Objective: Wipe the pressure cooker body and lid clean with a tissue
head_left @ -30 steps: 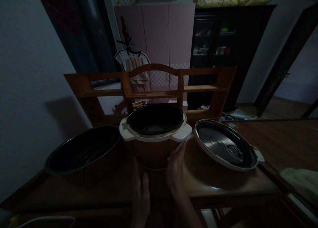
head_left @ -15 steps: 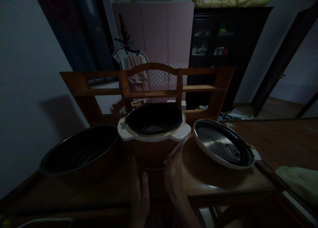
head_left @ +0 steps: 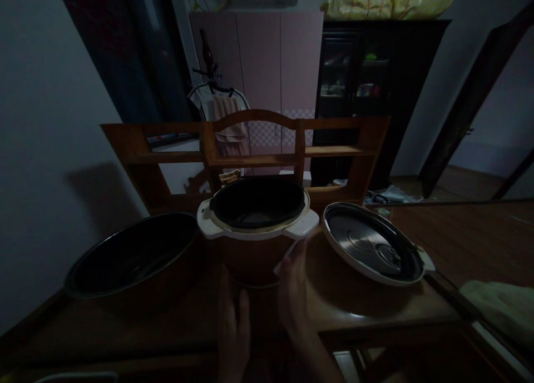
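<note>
Cooker [head_left: 250,255], brown-walled with a white collar and two white side handles, stands upright mid-bench [head_left: 348,308], directly ahead of the wearer. Dark inner pot [head_left: 258,202] seated in its mouth, rim just above the collar.

Right hand [head_left: 294,302]: raised at the cooker's right front, below the handle. Fingers together, closed on a thin white sheet [head_left: 280,266] that lies between them and the brown wall; cloth or paper, cannot tell which. Left hand [head_left: 235,322]: grip spread, palm turned inward, thumb apart from fingers, fingertips at the lower left of the wall. Contact there cannot be told; light is poor.

To the left of the cooker, a wide dark pan [head_left: 125,255], open side up. To the right, just beside it, the lid [head_left: 367,244], inner side up, metal plate showing, white edge and tab.

Behind: low wooden rack [head_left: 254,160]. Farther back, pink wardrobe [head_left: 258,66], hung clothes [head_left: 229,124] in front of it, and a dark cabinet [head_left: 417,66] with yellow bags [head_left: 359,6] on top.
</note>
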`<action>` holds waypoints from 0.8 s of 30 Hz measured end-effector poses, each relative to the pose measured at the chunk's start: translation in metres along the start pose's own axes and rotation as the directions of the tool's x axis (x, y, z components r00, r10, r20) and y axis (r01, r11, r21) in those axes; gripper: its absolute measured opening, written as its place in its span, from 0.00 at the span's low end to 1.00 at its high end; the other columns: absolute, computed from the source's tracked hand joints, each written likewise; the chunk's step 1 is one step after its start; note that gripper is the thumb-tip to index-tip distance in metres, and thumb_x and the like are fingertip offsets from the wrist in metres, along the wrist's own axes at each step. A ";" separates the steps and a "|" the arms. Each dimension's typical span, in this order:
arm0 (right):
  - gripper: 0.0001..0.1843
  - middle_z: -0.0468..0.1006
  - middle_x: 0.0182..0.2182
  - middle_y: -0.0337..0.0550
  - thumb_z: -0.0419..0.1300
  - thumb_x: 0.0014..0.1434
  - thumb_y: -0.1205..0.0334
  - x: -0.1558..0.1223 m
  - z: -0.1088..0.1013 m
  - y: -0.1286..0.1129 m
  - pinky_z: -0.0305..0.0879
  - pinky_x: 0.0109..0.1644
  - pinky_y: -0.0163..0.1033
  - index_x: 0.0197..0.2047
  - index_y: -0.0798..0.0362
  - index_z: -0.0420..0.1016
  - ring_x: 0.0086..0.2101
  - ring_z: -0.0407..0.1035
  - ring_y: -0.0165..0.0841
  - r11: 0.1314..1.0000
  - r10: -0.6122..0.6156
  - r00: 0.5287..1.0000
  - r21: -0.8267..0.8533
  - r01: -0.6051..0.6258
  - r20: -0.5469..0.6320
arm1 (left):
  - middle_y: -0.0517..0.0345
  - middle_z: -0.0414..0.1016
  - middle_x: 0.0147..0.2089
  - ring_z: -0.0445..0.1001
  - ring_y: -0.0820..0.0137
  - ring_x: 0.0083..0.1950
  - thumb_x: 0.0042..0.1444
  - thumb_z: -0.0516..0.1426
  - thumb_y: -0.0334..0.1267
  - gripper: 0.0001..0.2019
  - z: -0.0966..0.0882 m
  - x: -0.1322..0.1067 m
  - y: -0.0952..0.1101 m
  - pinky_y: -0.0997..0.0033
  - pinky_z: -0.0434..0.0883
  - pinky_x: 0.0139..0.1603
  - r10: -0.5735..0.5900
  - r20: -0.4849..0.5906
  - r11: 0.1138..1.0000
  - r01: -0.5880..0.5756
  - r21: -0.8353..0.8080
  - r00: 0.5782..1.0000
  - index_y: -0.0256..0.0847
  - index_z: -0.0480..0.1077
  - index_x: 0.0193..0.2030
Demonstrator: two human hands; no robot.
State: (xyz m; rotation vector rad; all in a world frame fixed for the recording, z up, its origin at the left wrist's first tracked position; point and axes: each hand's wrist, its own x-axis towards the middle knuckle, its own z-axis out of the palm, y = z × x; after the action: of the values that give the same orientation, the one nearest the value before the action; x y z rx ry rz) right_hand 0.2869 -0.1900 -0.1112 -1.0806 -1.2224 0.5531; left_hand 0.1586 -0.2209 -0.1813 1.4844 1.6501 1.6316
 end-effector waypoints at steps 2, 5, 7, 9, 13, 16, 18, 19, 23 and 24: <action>0.42 0.27 0.76 0.44 0.43 0.74 0.40 -0.017 0.008 0.007 0.28 0.75 0.58 0.78 0.52 0.28 0.73 0.24 0.39 0.998 -0.037 0.999 -0.058 0.038 0.020 | 0.57 0.42 0.80 0.44 0.64 0.80 0.71 0.47 0.51 0.32 -0.001 0.000 0.000 0.53 0.46 0.79 -0.005 0.009 1.000 0.004 0.004 1.000 0.52 0.43 0.78; 0.44 0.24 0.75 0.47 0.41 0.73 0.39 -0.054 0.020 0.034 0.24 0.74 0.61 0.78 0.57 0.28 0.73 0.21 0.41 0.987 0.154 0.987 -0.059 -0.151 0.045 | 0.56 0.43 0.80 0.45 0.64 0.79 0.71 0.48 0.51 0.32 0.000 0.001 -0.003 0.54 0.46 0.79 0.005 0.015 1.000 -0.005 0.021 1.000 0.51 0.44 0.78; 0.49 0.22 0.75 0.49 0.40 0.71 0.35 -0.068 0.025 0.046 0.23 0.74 0.61 0.77 0.61 0.25 0.73 0.19 0.42 0.952 0.305 0.949 -0.004 -0.305 0.079 | 0.55 0.43 0.80 0.45 0.64 0.79 0.71 0.48 0.51 0.32 0.000 0.001 -0.005 0.54 0.46 0.79 0.011 0.007 0.999 -0.011 0.030 1.000 0.50 0.44 0.78; 0.51 0.20 0.74 0.49 0.39 0.70 0.33 -0.065 0.025 0.044 0.21 0.75 0.59 0.77 0.63 0.24 0.73 0.18 0.41 0.925 0.367 0.928 0.080 -0.372 0.067 | 0.54 0.43 0.80 0.46 0.64 0.79 0.71 0.48 0.50 0.32 0.001 0.002 -0.007 0.54 0.46 0.79 0.031 0.003 0.999 -0.031 0.039 1.000 0.49 0.44 0.78; 0.46 0.24 0.75 0.48 0.39 0.72 0.36 -0.027 0.019 0.008 0.26 0.75 0.59 0.78 0.58 0.27 0.73 0.22 0.41 0.954 0.260 0.965 0.167 -0.250 -0.040 | 0.53 0.43 0.80 0.45 0.63 0.79 0.71 0.48 0.48 0.32 0.002 0.004 -0.008 0.53 0.46 0.79 0.070 0.008 0.996 -0.070 0.060 0.998 0.47 0.44 0.78; 0.43 0.25 0.75 0.45 0.42 0.73 0.40 -0.017 0.018 -0.007 0.27 0.75 0.61 0.78 0.52 0.26 0.73 0.23 0.41 0.997 0.076 0.996 0.027 -0.075 -0.051 | 0.52 0.42 0.80 0.44 0.61 0.80 0.71 0.48 0.49 0.33 0.003 0.005 -0.004 0.50 0.47 0.78 0.035 0.016 0.997 -0.036 0.062 0.999 0.47 0.42 0.78; 0.44 0.23 0.75 0.46 0.44 0.73 0.41 -0.029 0.020 0.000 0.25 0.75 0.62 0.78 0.54 0.26 0.73 0.21 0.42 0.994 0.043 0.999 -0.101 -0.043 -0.010 | 0.50 0.42 0.80 0.44 0.60 0.80 0.70 0.49 0.49 0.34 0.003 0.004 -0.002 0.48 0.48 0.78 0.004 0.019 0.999 -0.005 0.052 1.000 0.47 0.42 0.78; 0.45 0.23 0.75 0.47 0.45 0.73 0.40 -0.039 0.022 0.009 0.25 0.74 0.63 0.78 0.56 0.27 0.73 0.20 0.43 0.986 0.059 0.998 -0.155 -0.055 0.020 | 0.50 0.42 0.80 0.45 0.59 0.79 0.70 0.50 0.49 0.34 0.003 0.004 -0.001 0.48 0.49 0.78 -0.001 0.018 0.999 0.000 0.044 1.000 0.47 0.42 0.78; 0.54 0.22 0.74 0.53 0.46 0.69 0.33 -0.071 0.027 0.048 0.26 0.74 0.64 0.77 0.65 0.27 0.73 0.19 0.46 0.940 0.335 0.938 -0.104 -0.325 0.092 | 0.51 0.43 0.80 0.47 0.59 0.79 0.69 0.50 0.50 0.34 0.003 0.001 -0.003 0.50 0.50 0.78 0.049 -0.004 0.996 -0.048 0.077 0.999 0.48 0.43 0.78; 0.55 0.21 0.74 0.55 0.44 0.68 0.31 -0.071 0.027 0.051 0.26 0.74 0.64 0.77 0.66 0.26 0.72 0.19 0.47 0.919 0.395 0.915 -0.053 -0.391 0.088 | 0.51 0.43 0.80 0.47 0.59 0.79 0.70 0.50 0.50 0.34 0.003 0.001 -0.005 0.50 0.49 0.78 0.060 -0.011 0.994 -0.059 0.093 0.998 0.48 0.44 0.78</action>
State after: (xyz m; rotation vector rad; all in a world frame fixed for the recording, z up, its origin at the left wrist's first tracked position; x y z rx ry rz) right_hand 0.2501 -0.2174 -0.1910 -1.3544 -1.1030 0.9045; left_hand 0.1593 -0.2177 -0.1859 1.5850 1.7264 1.6198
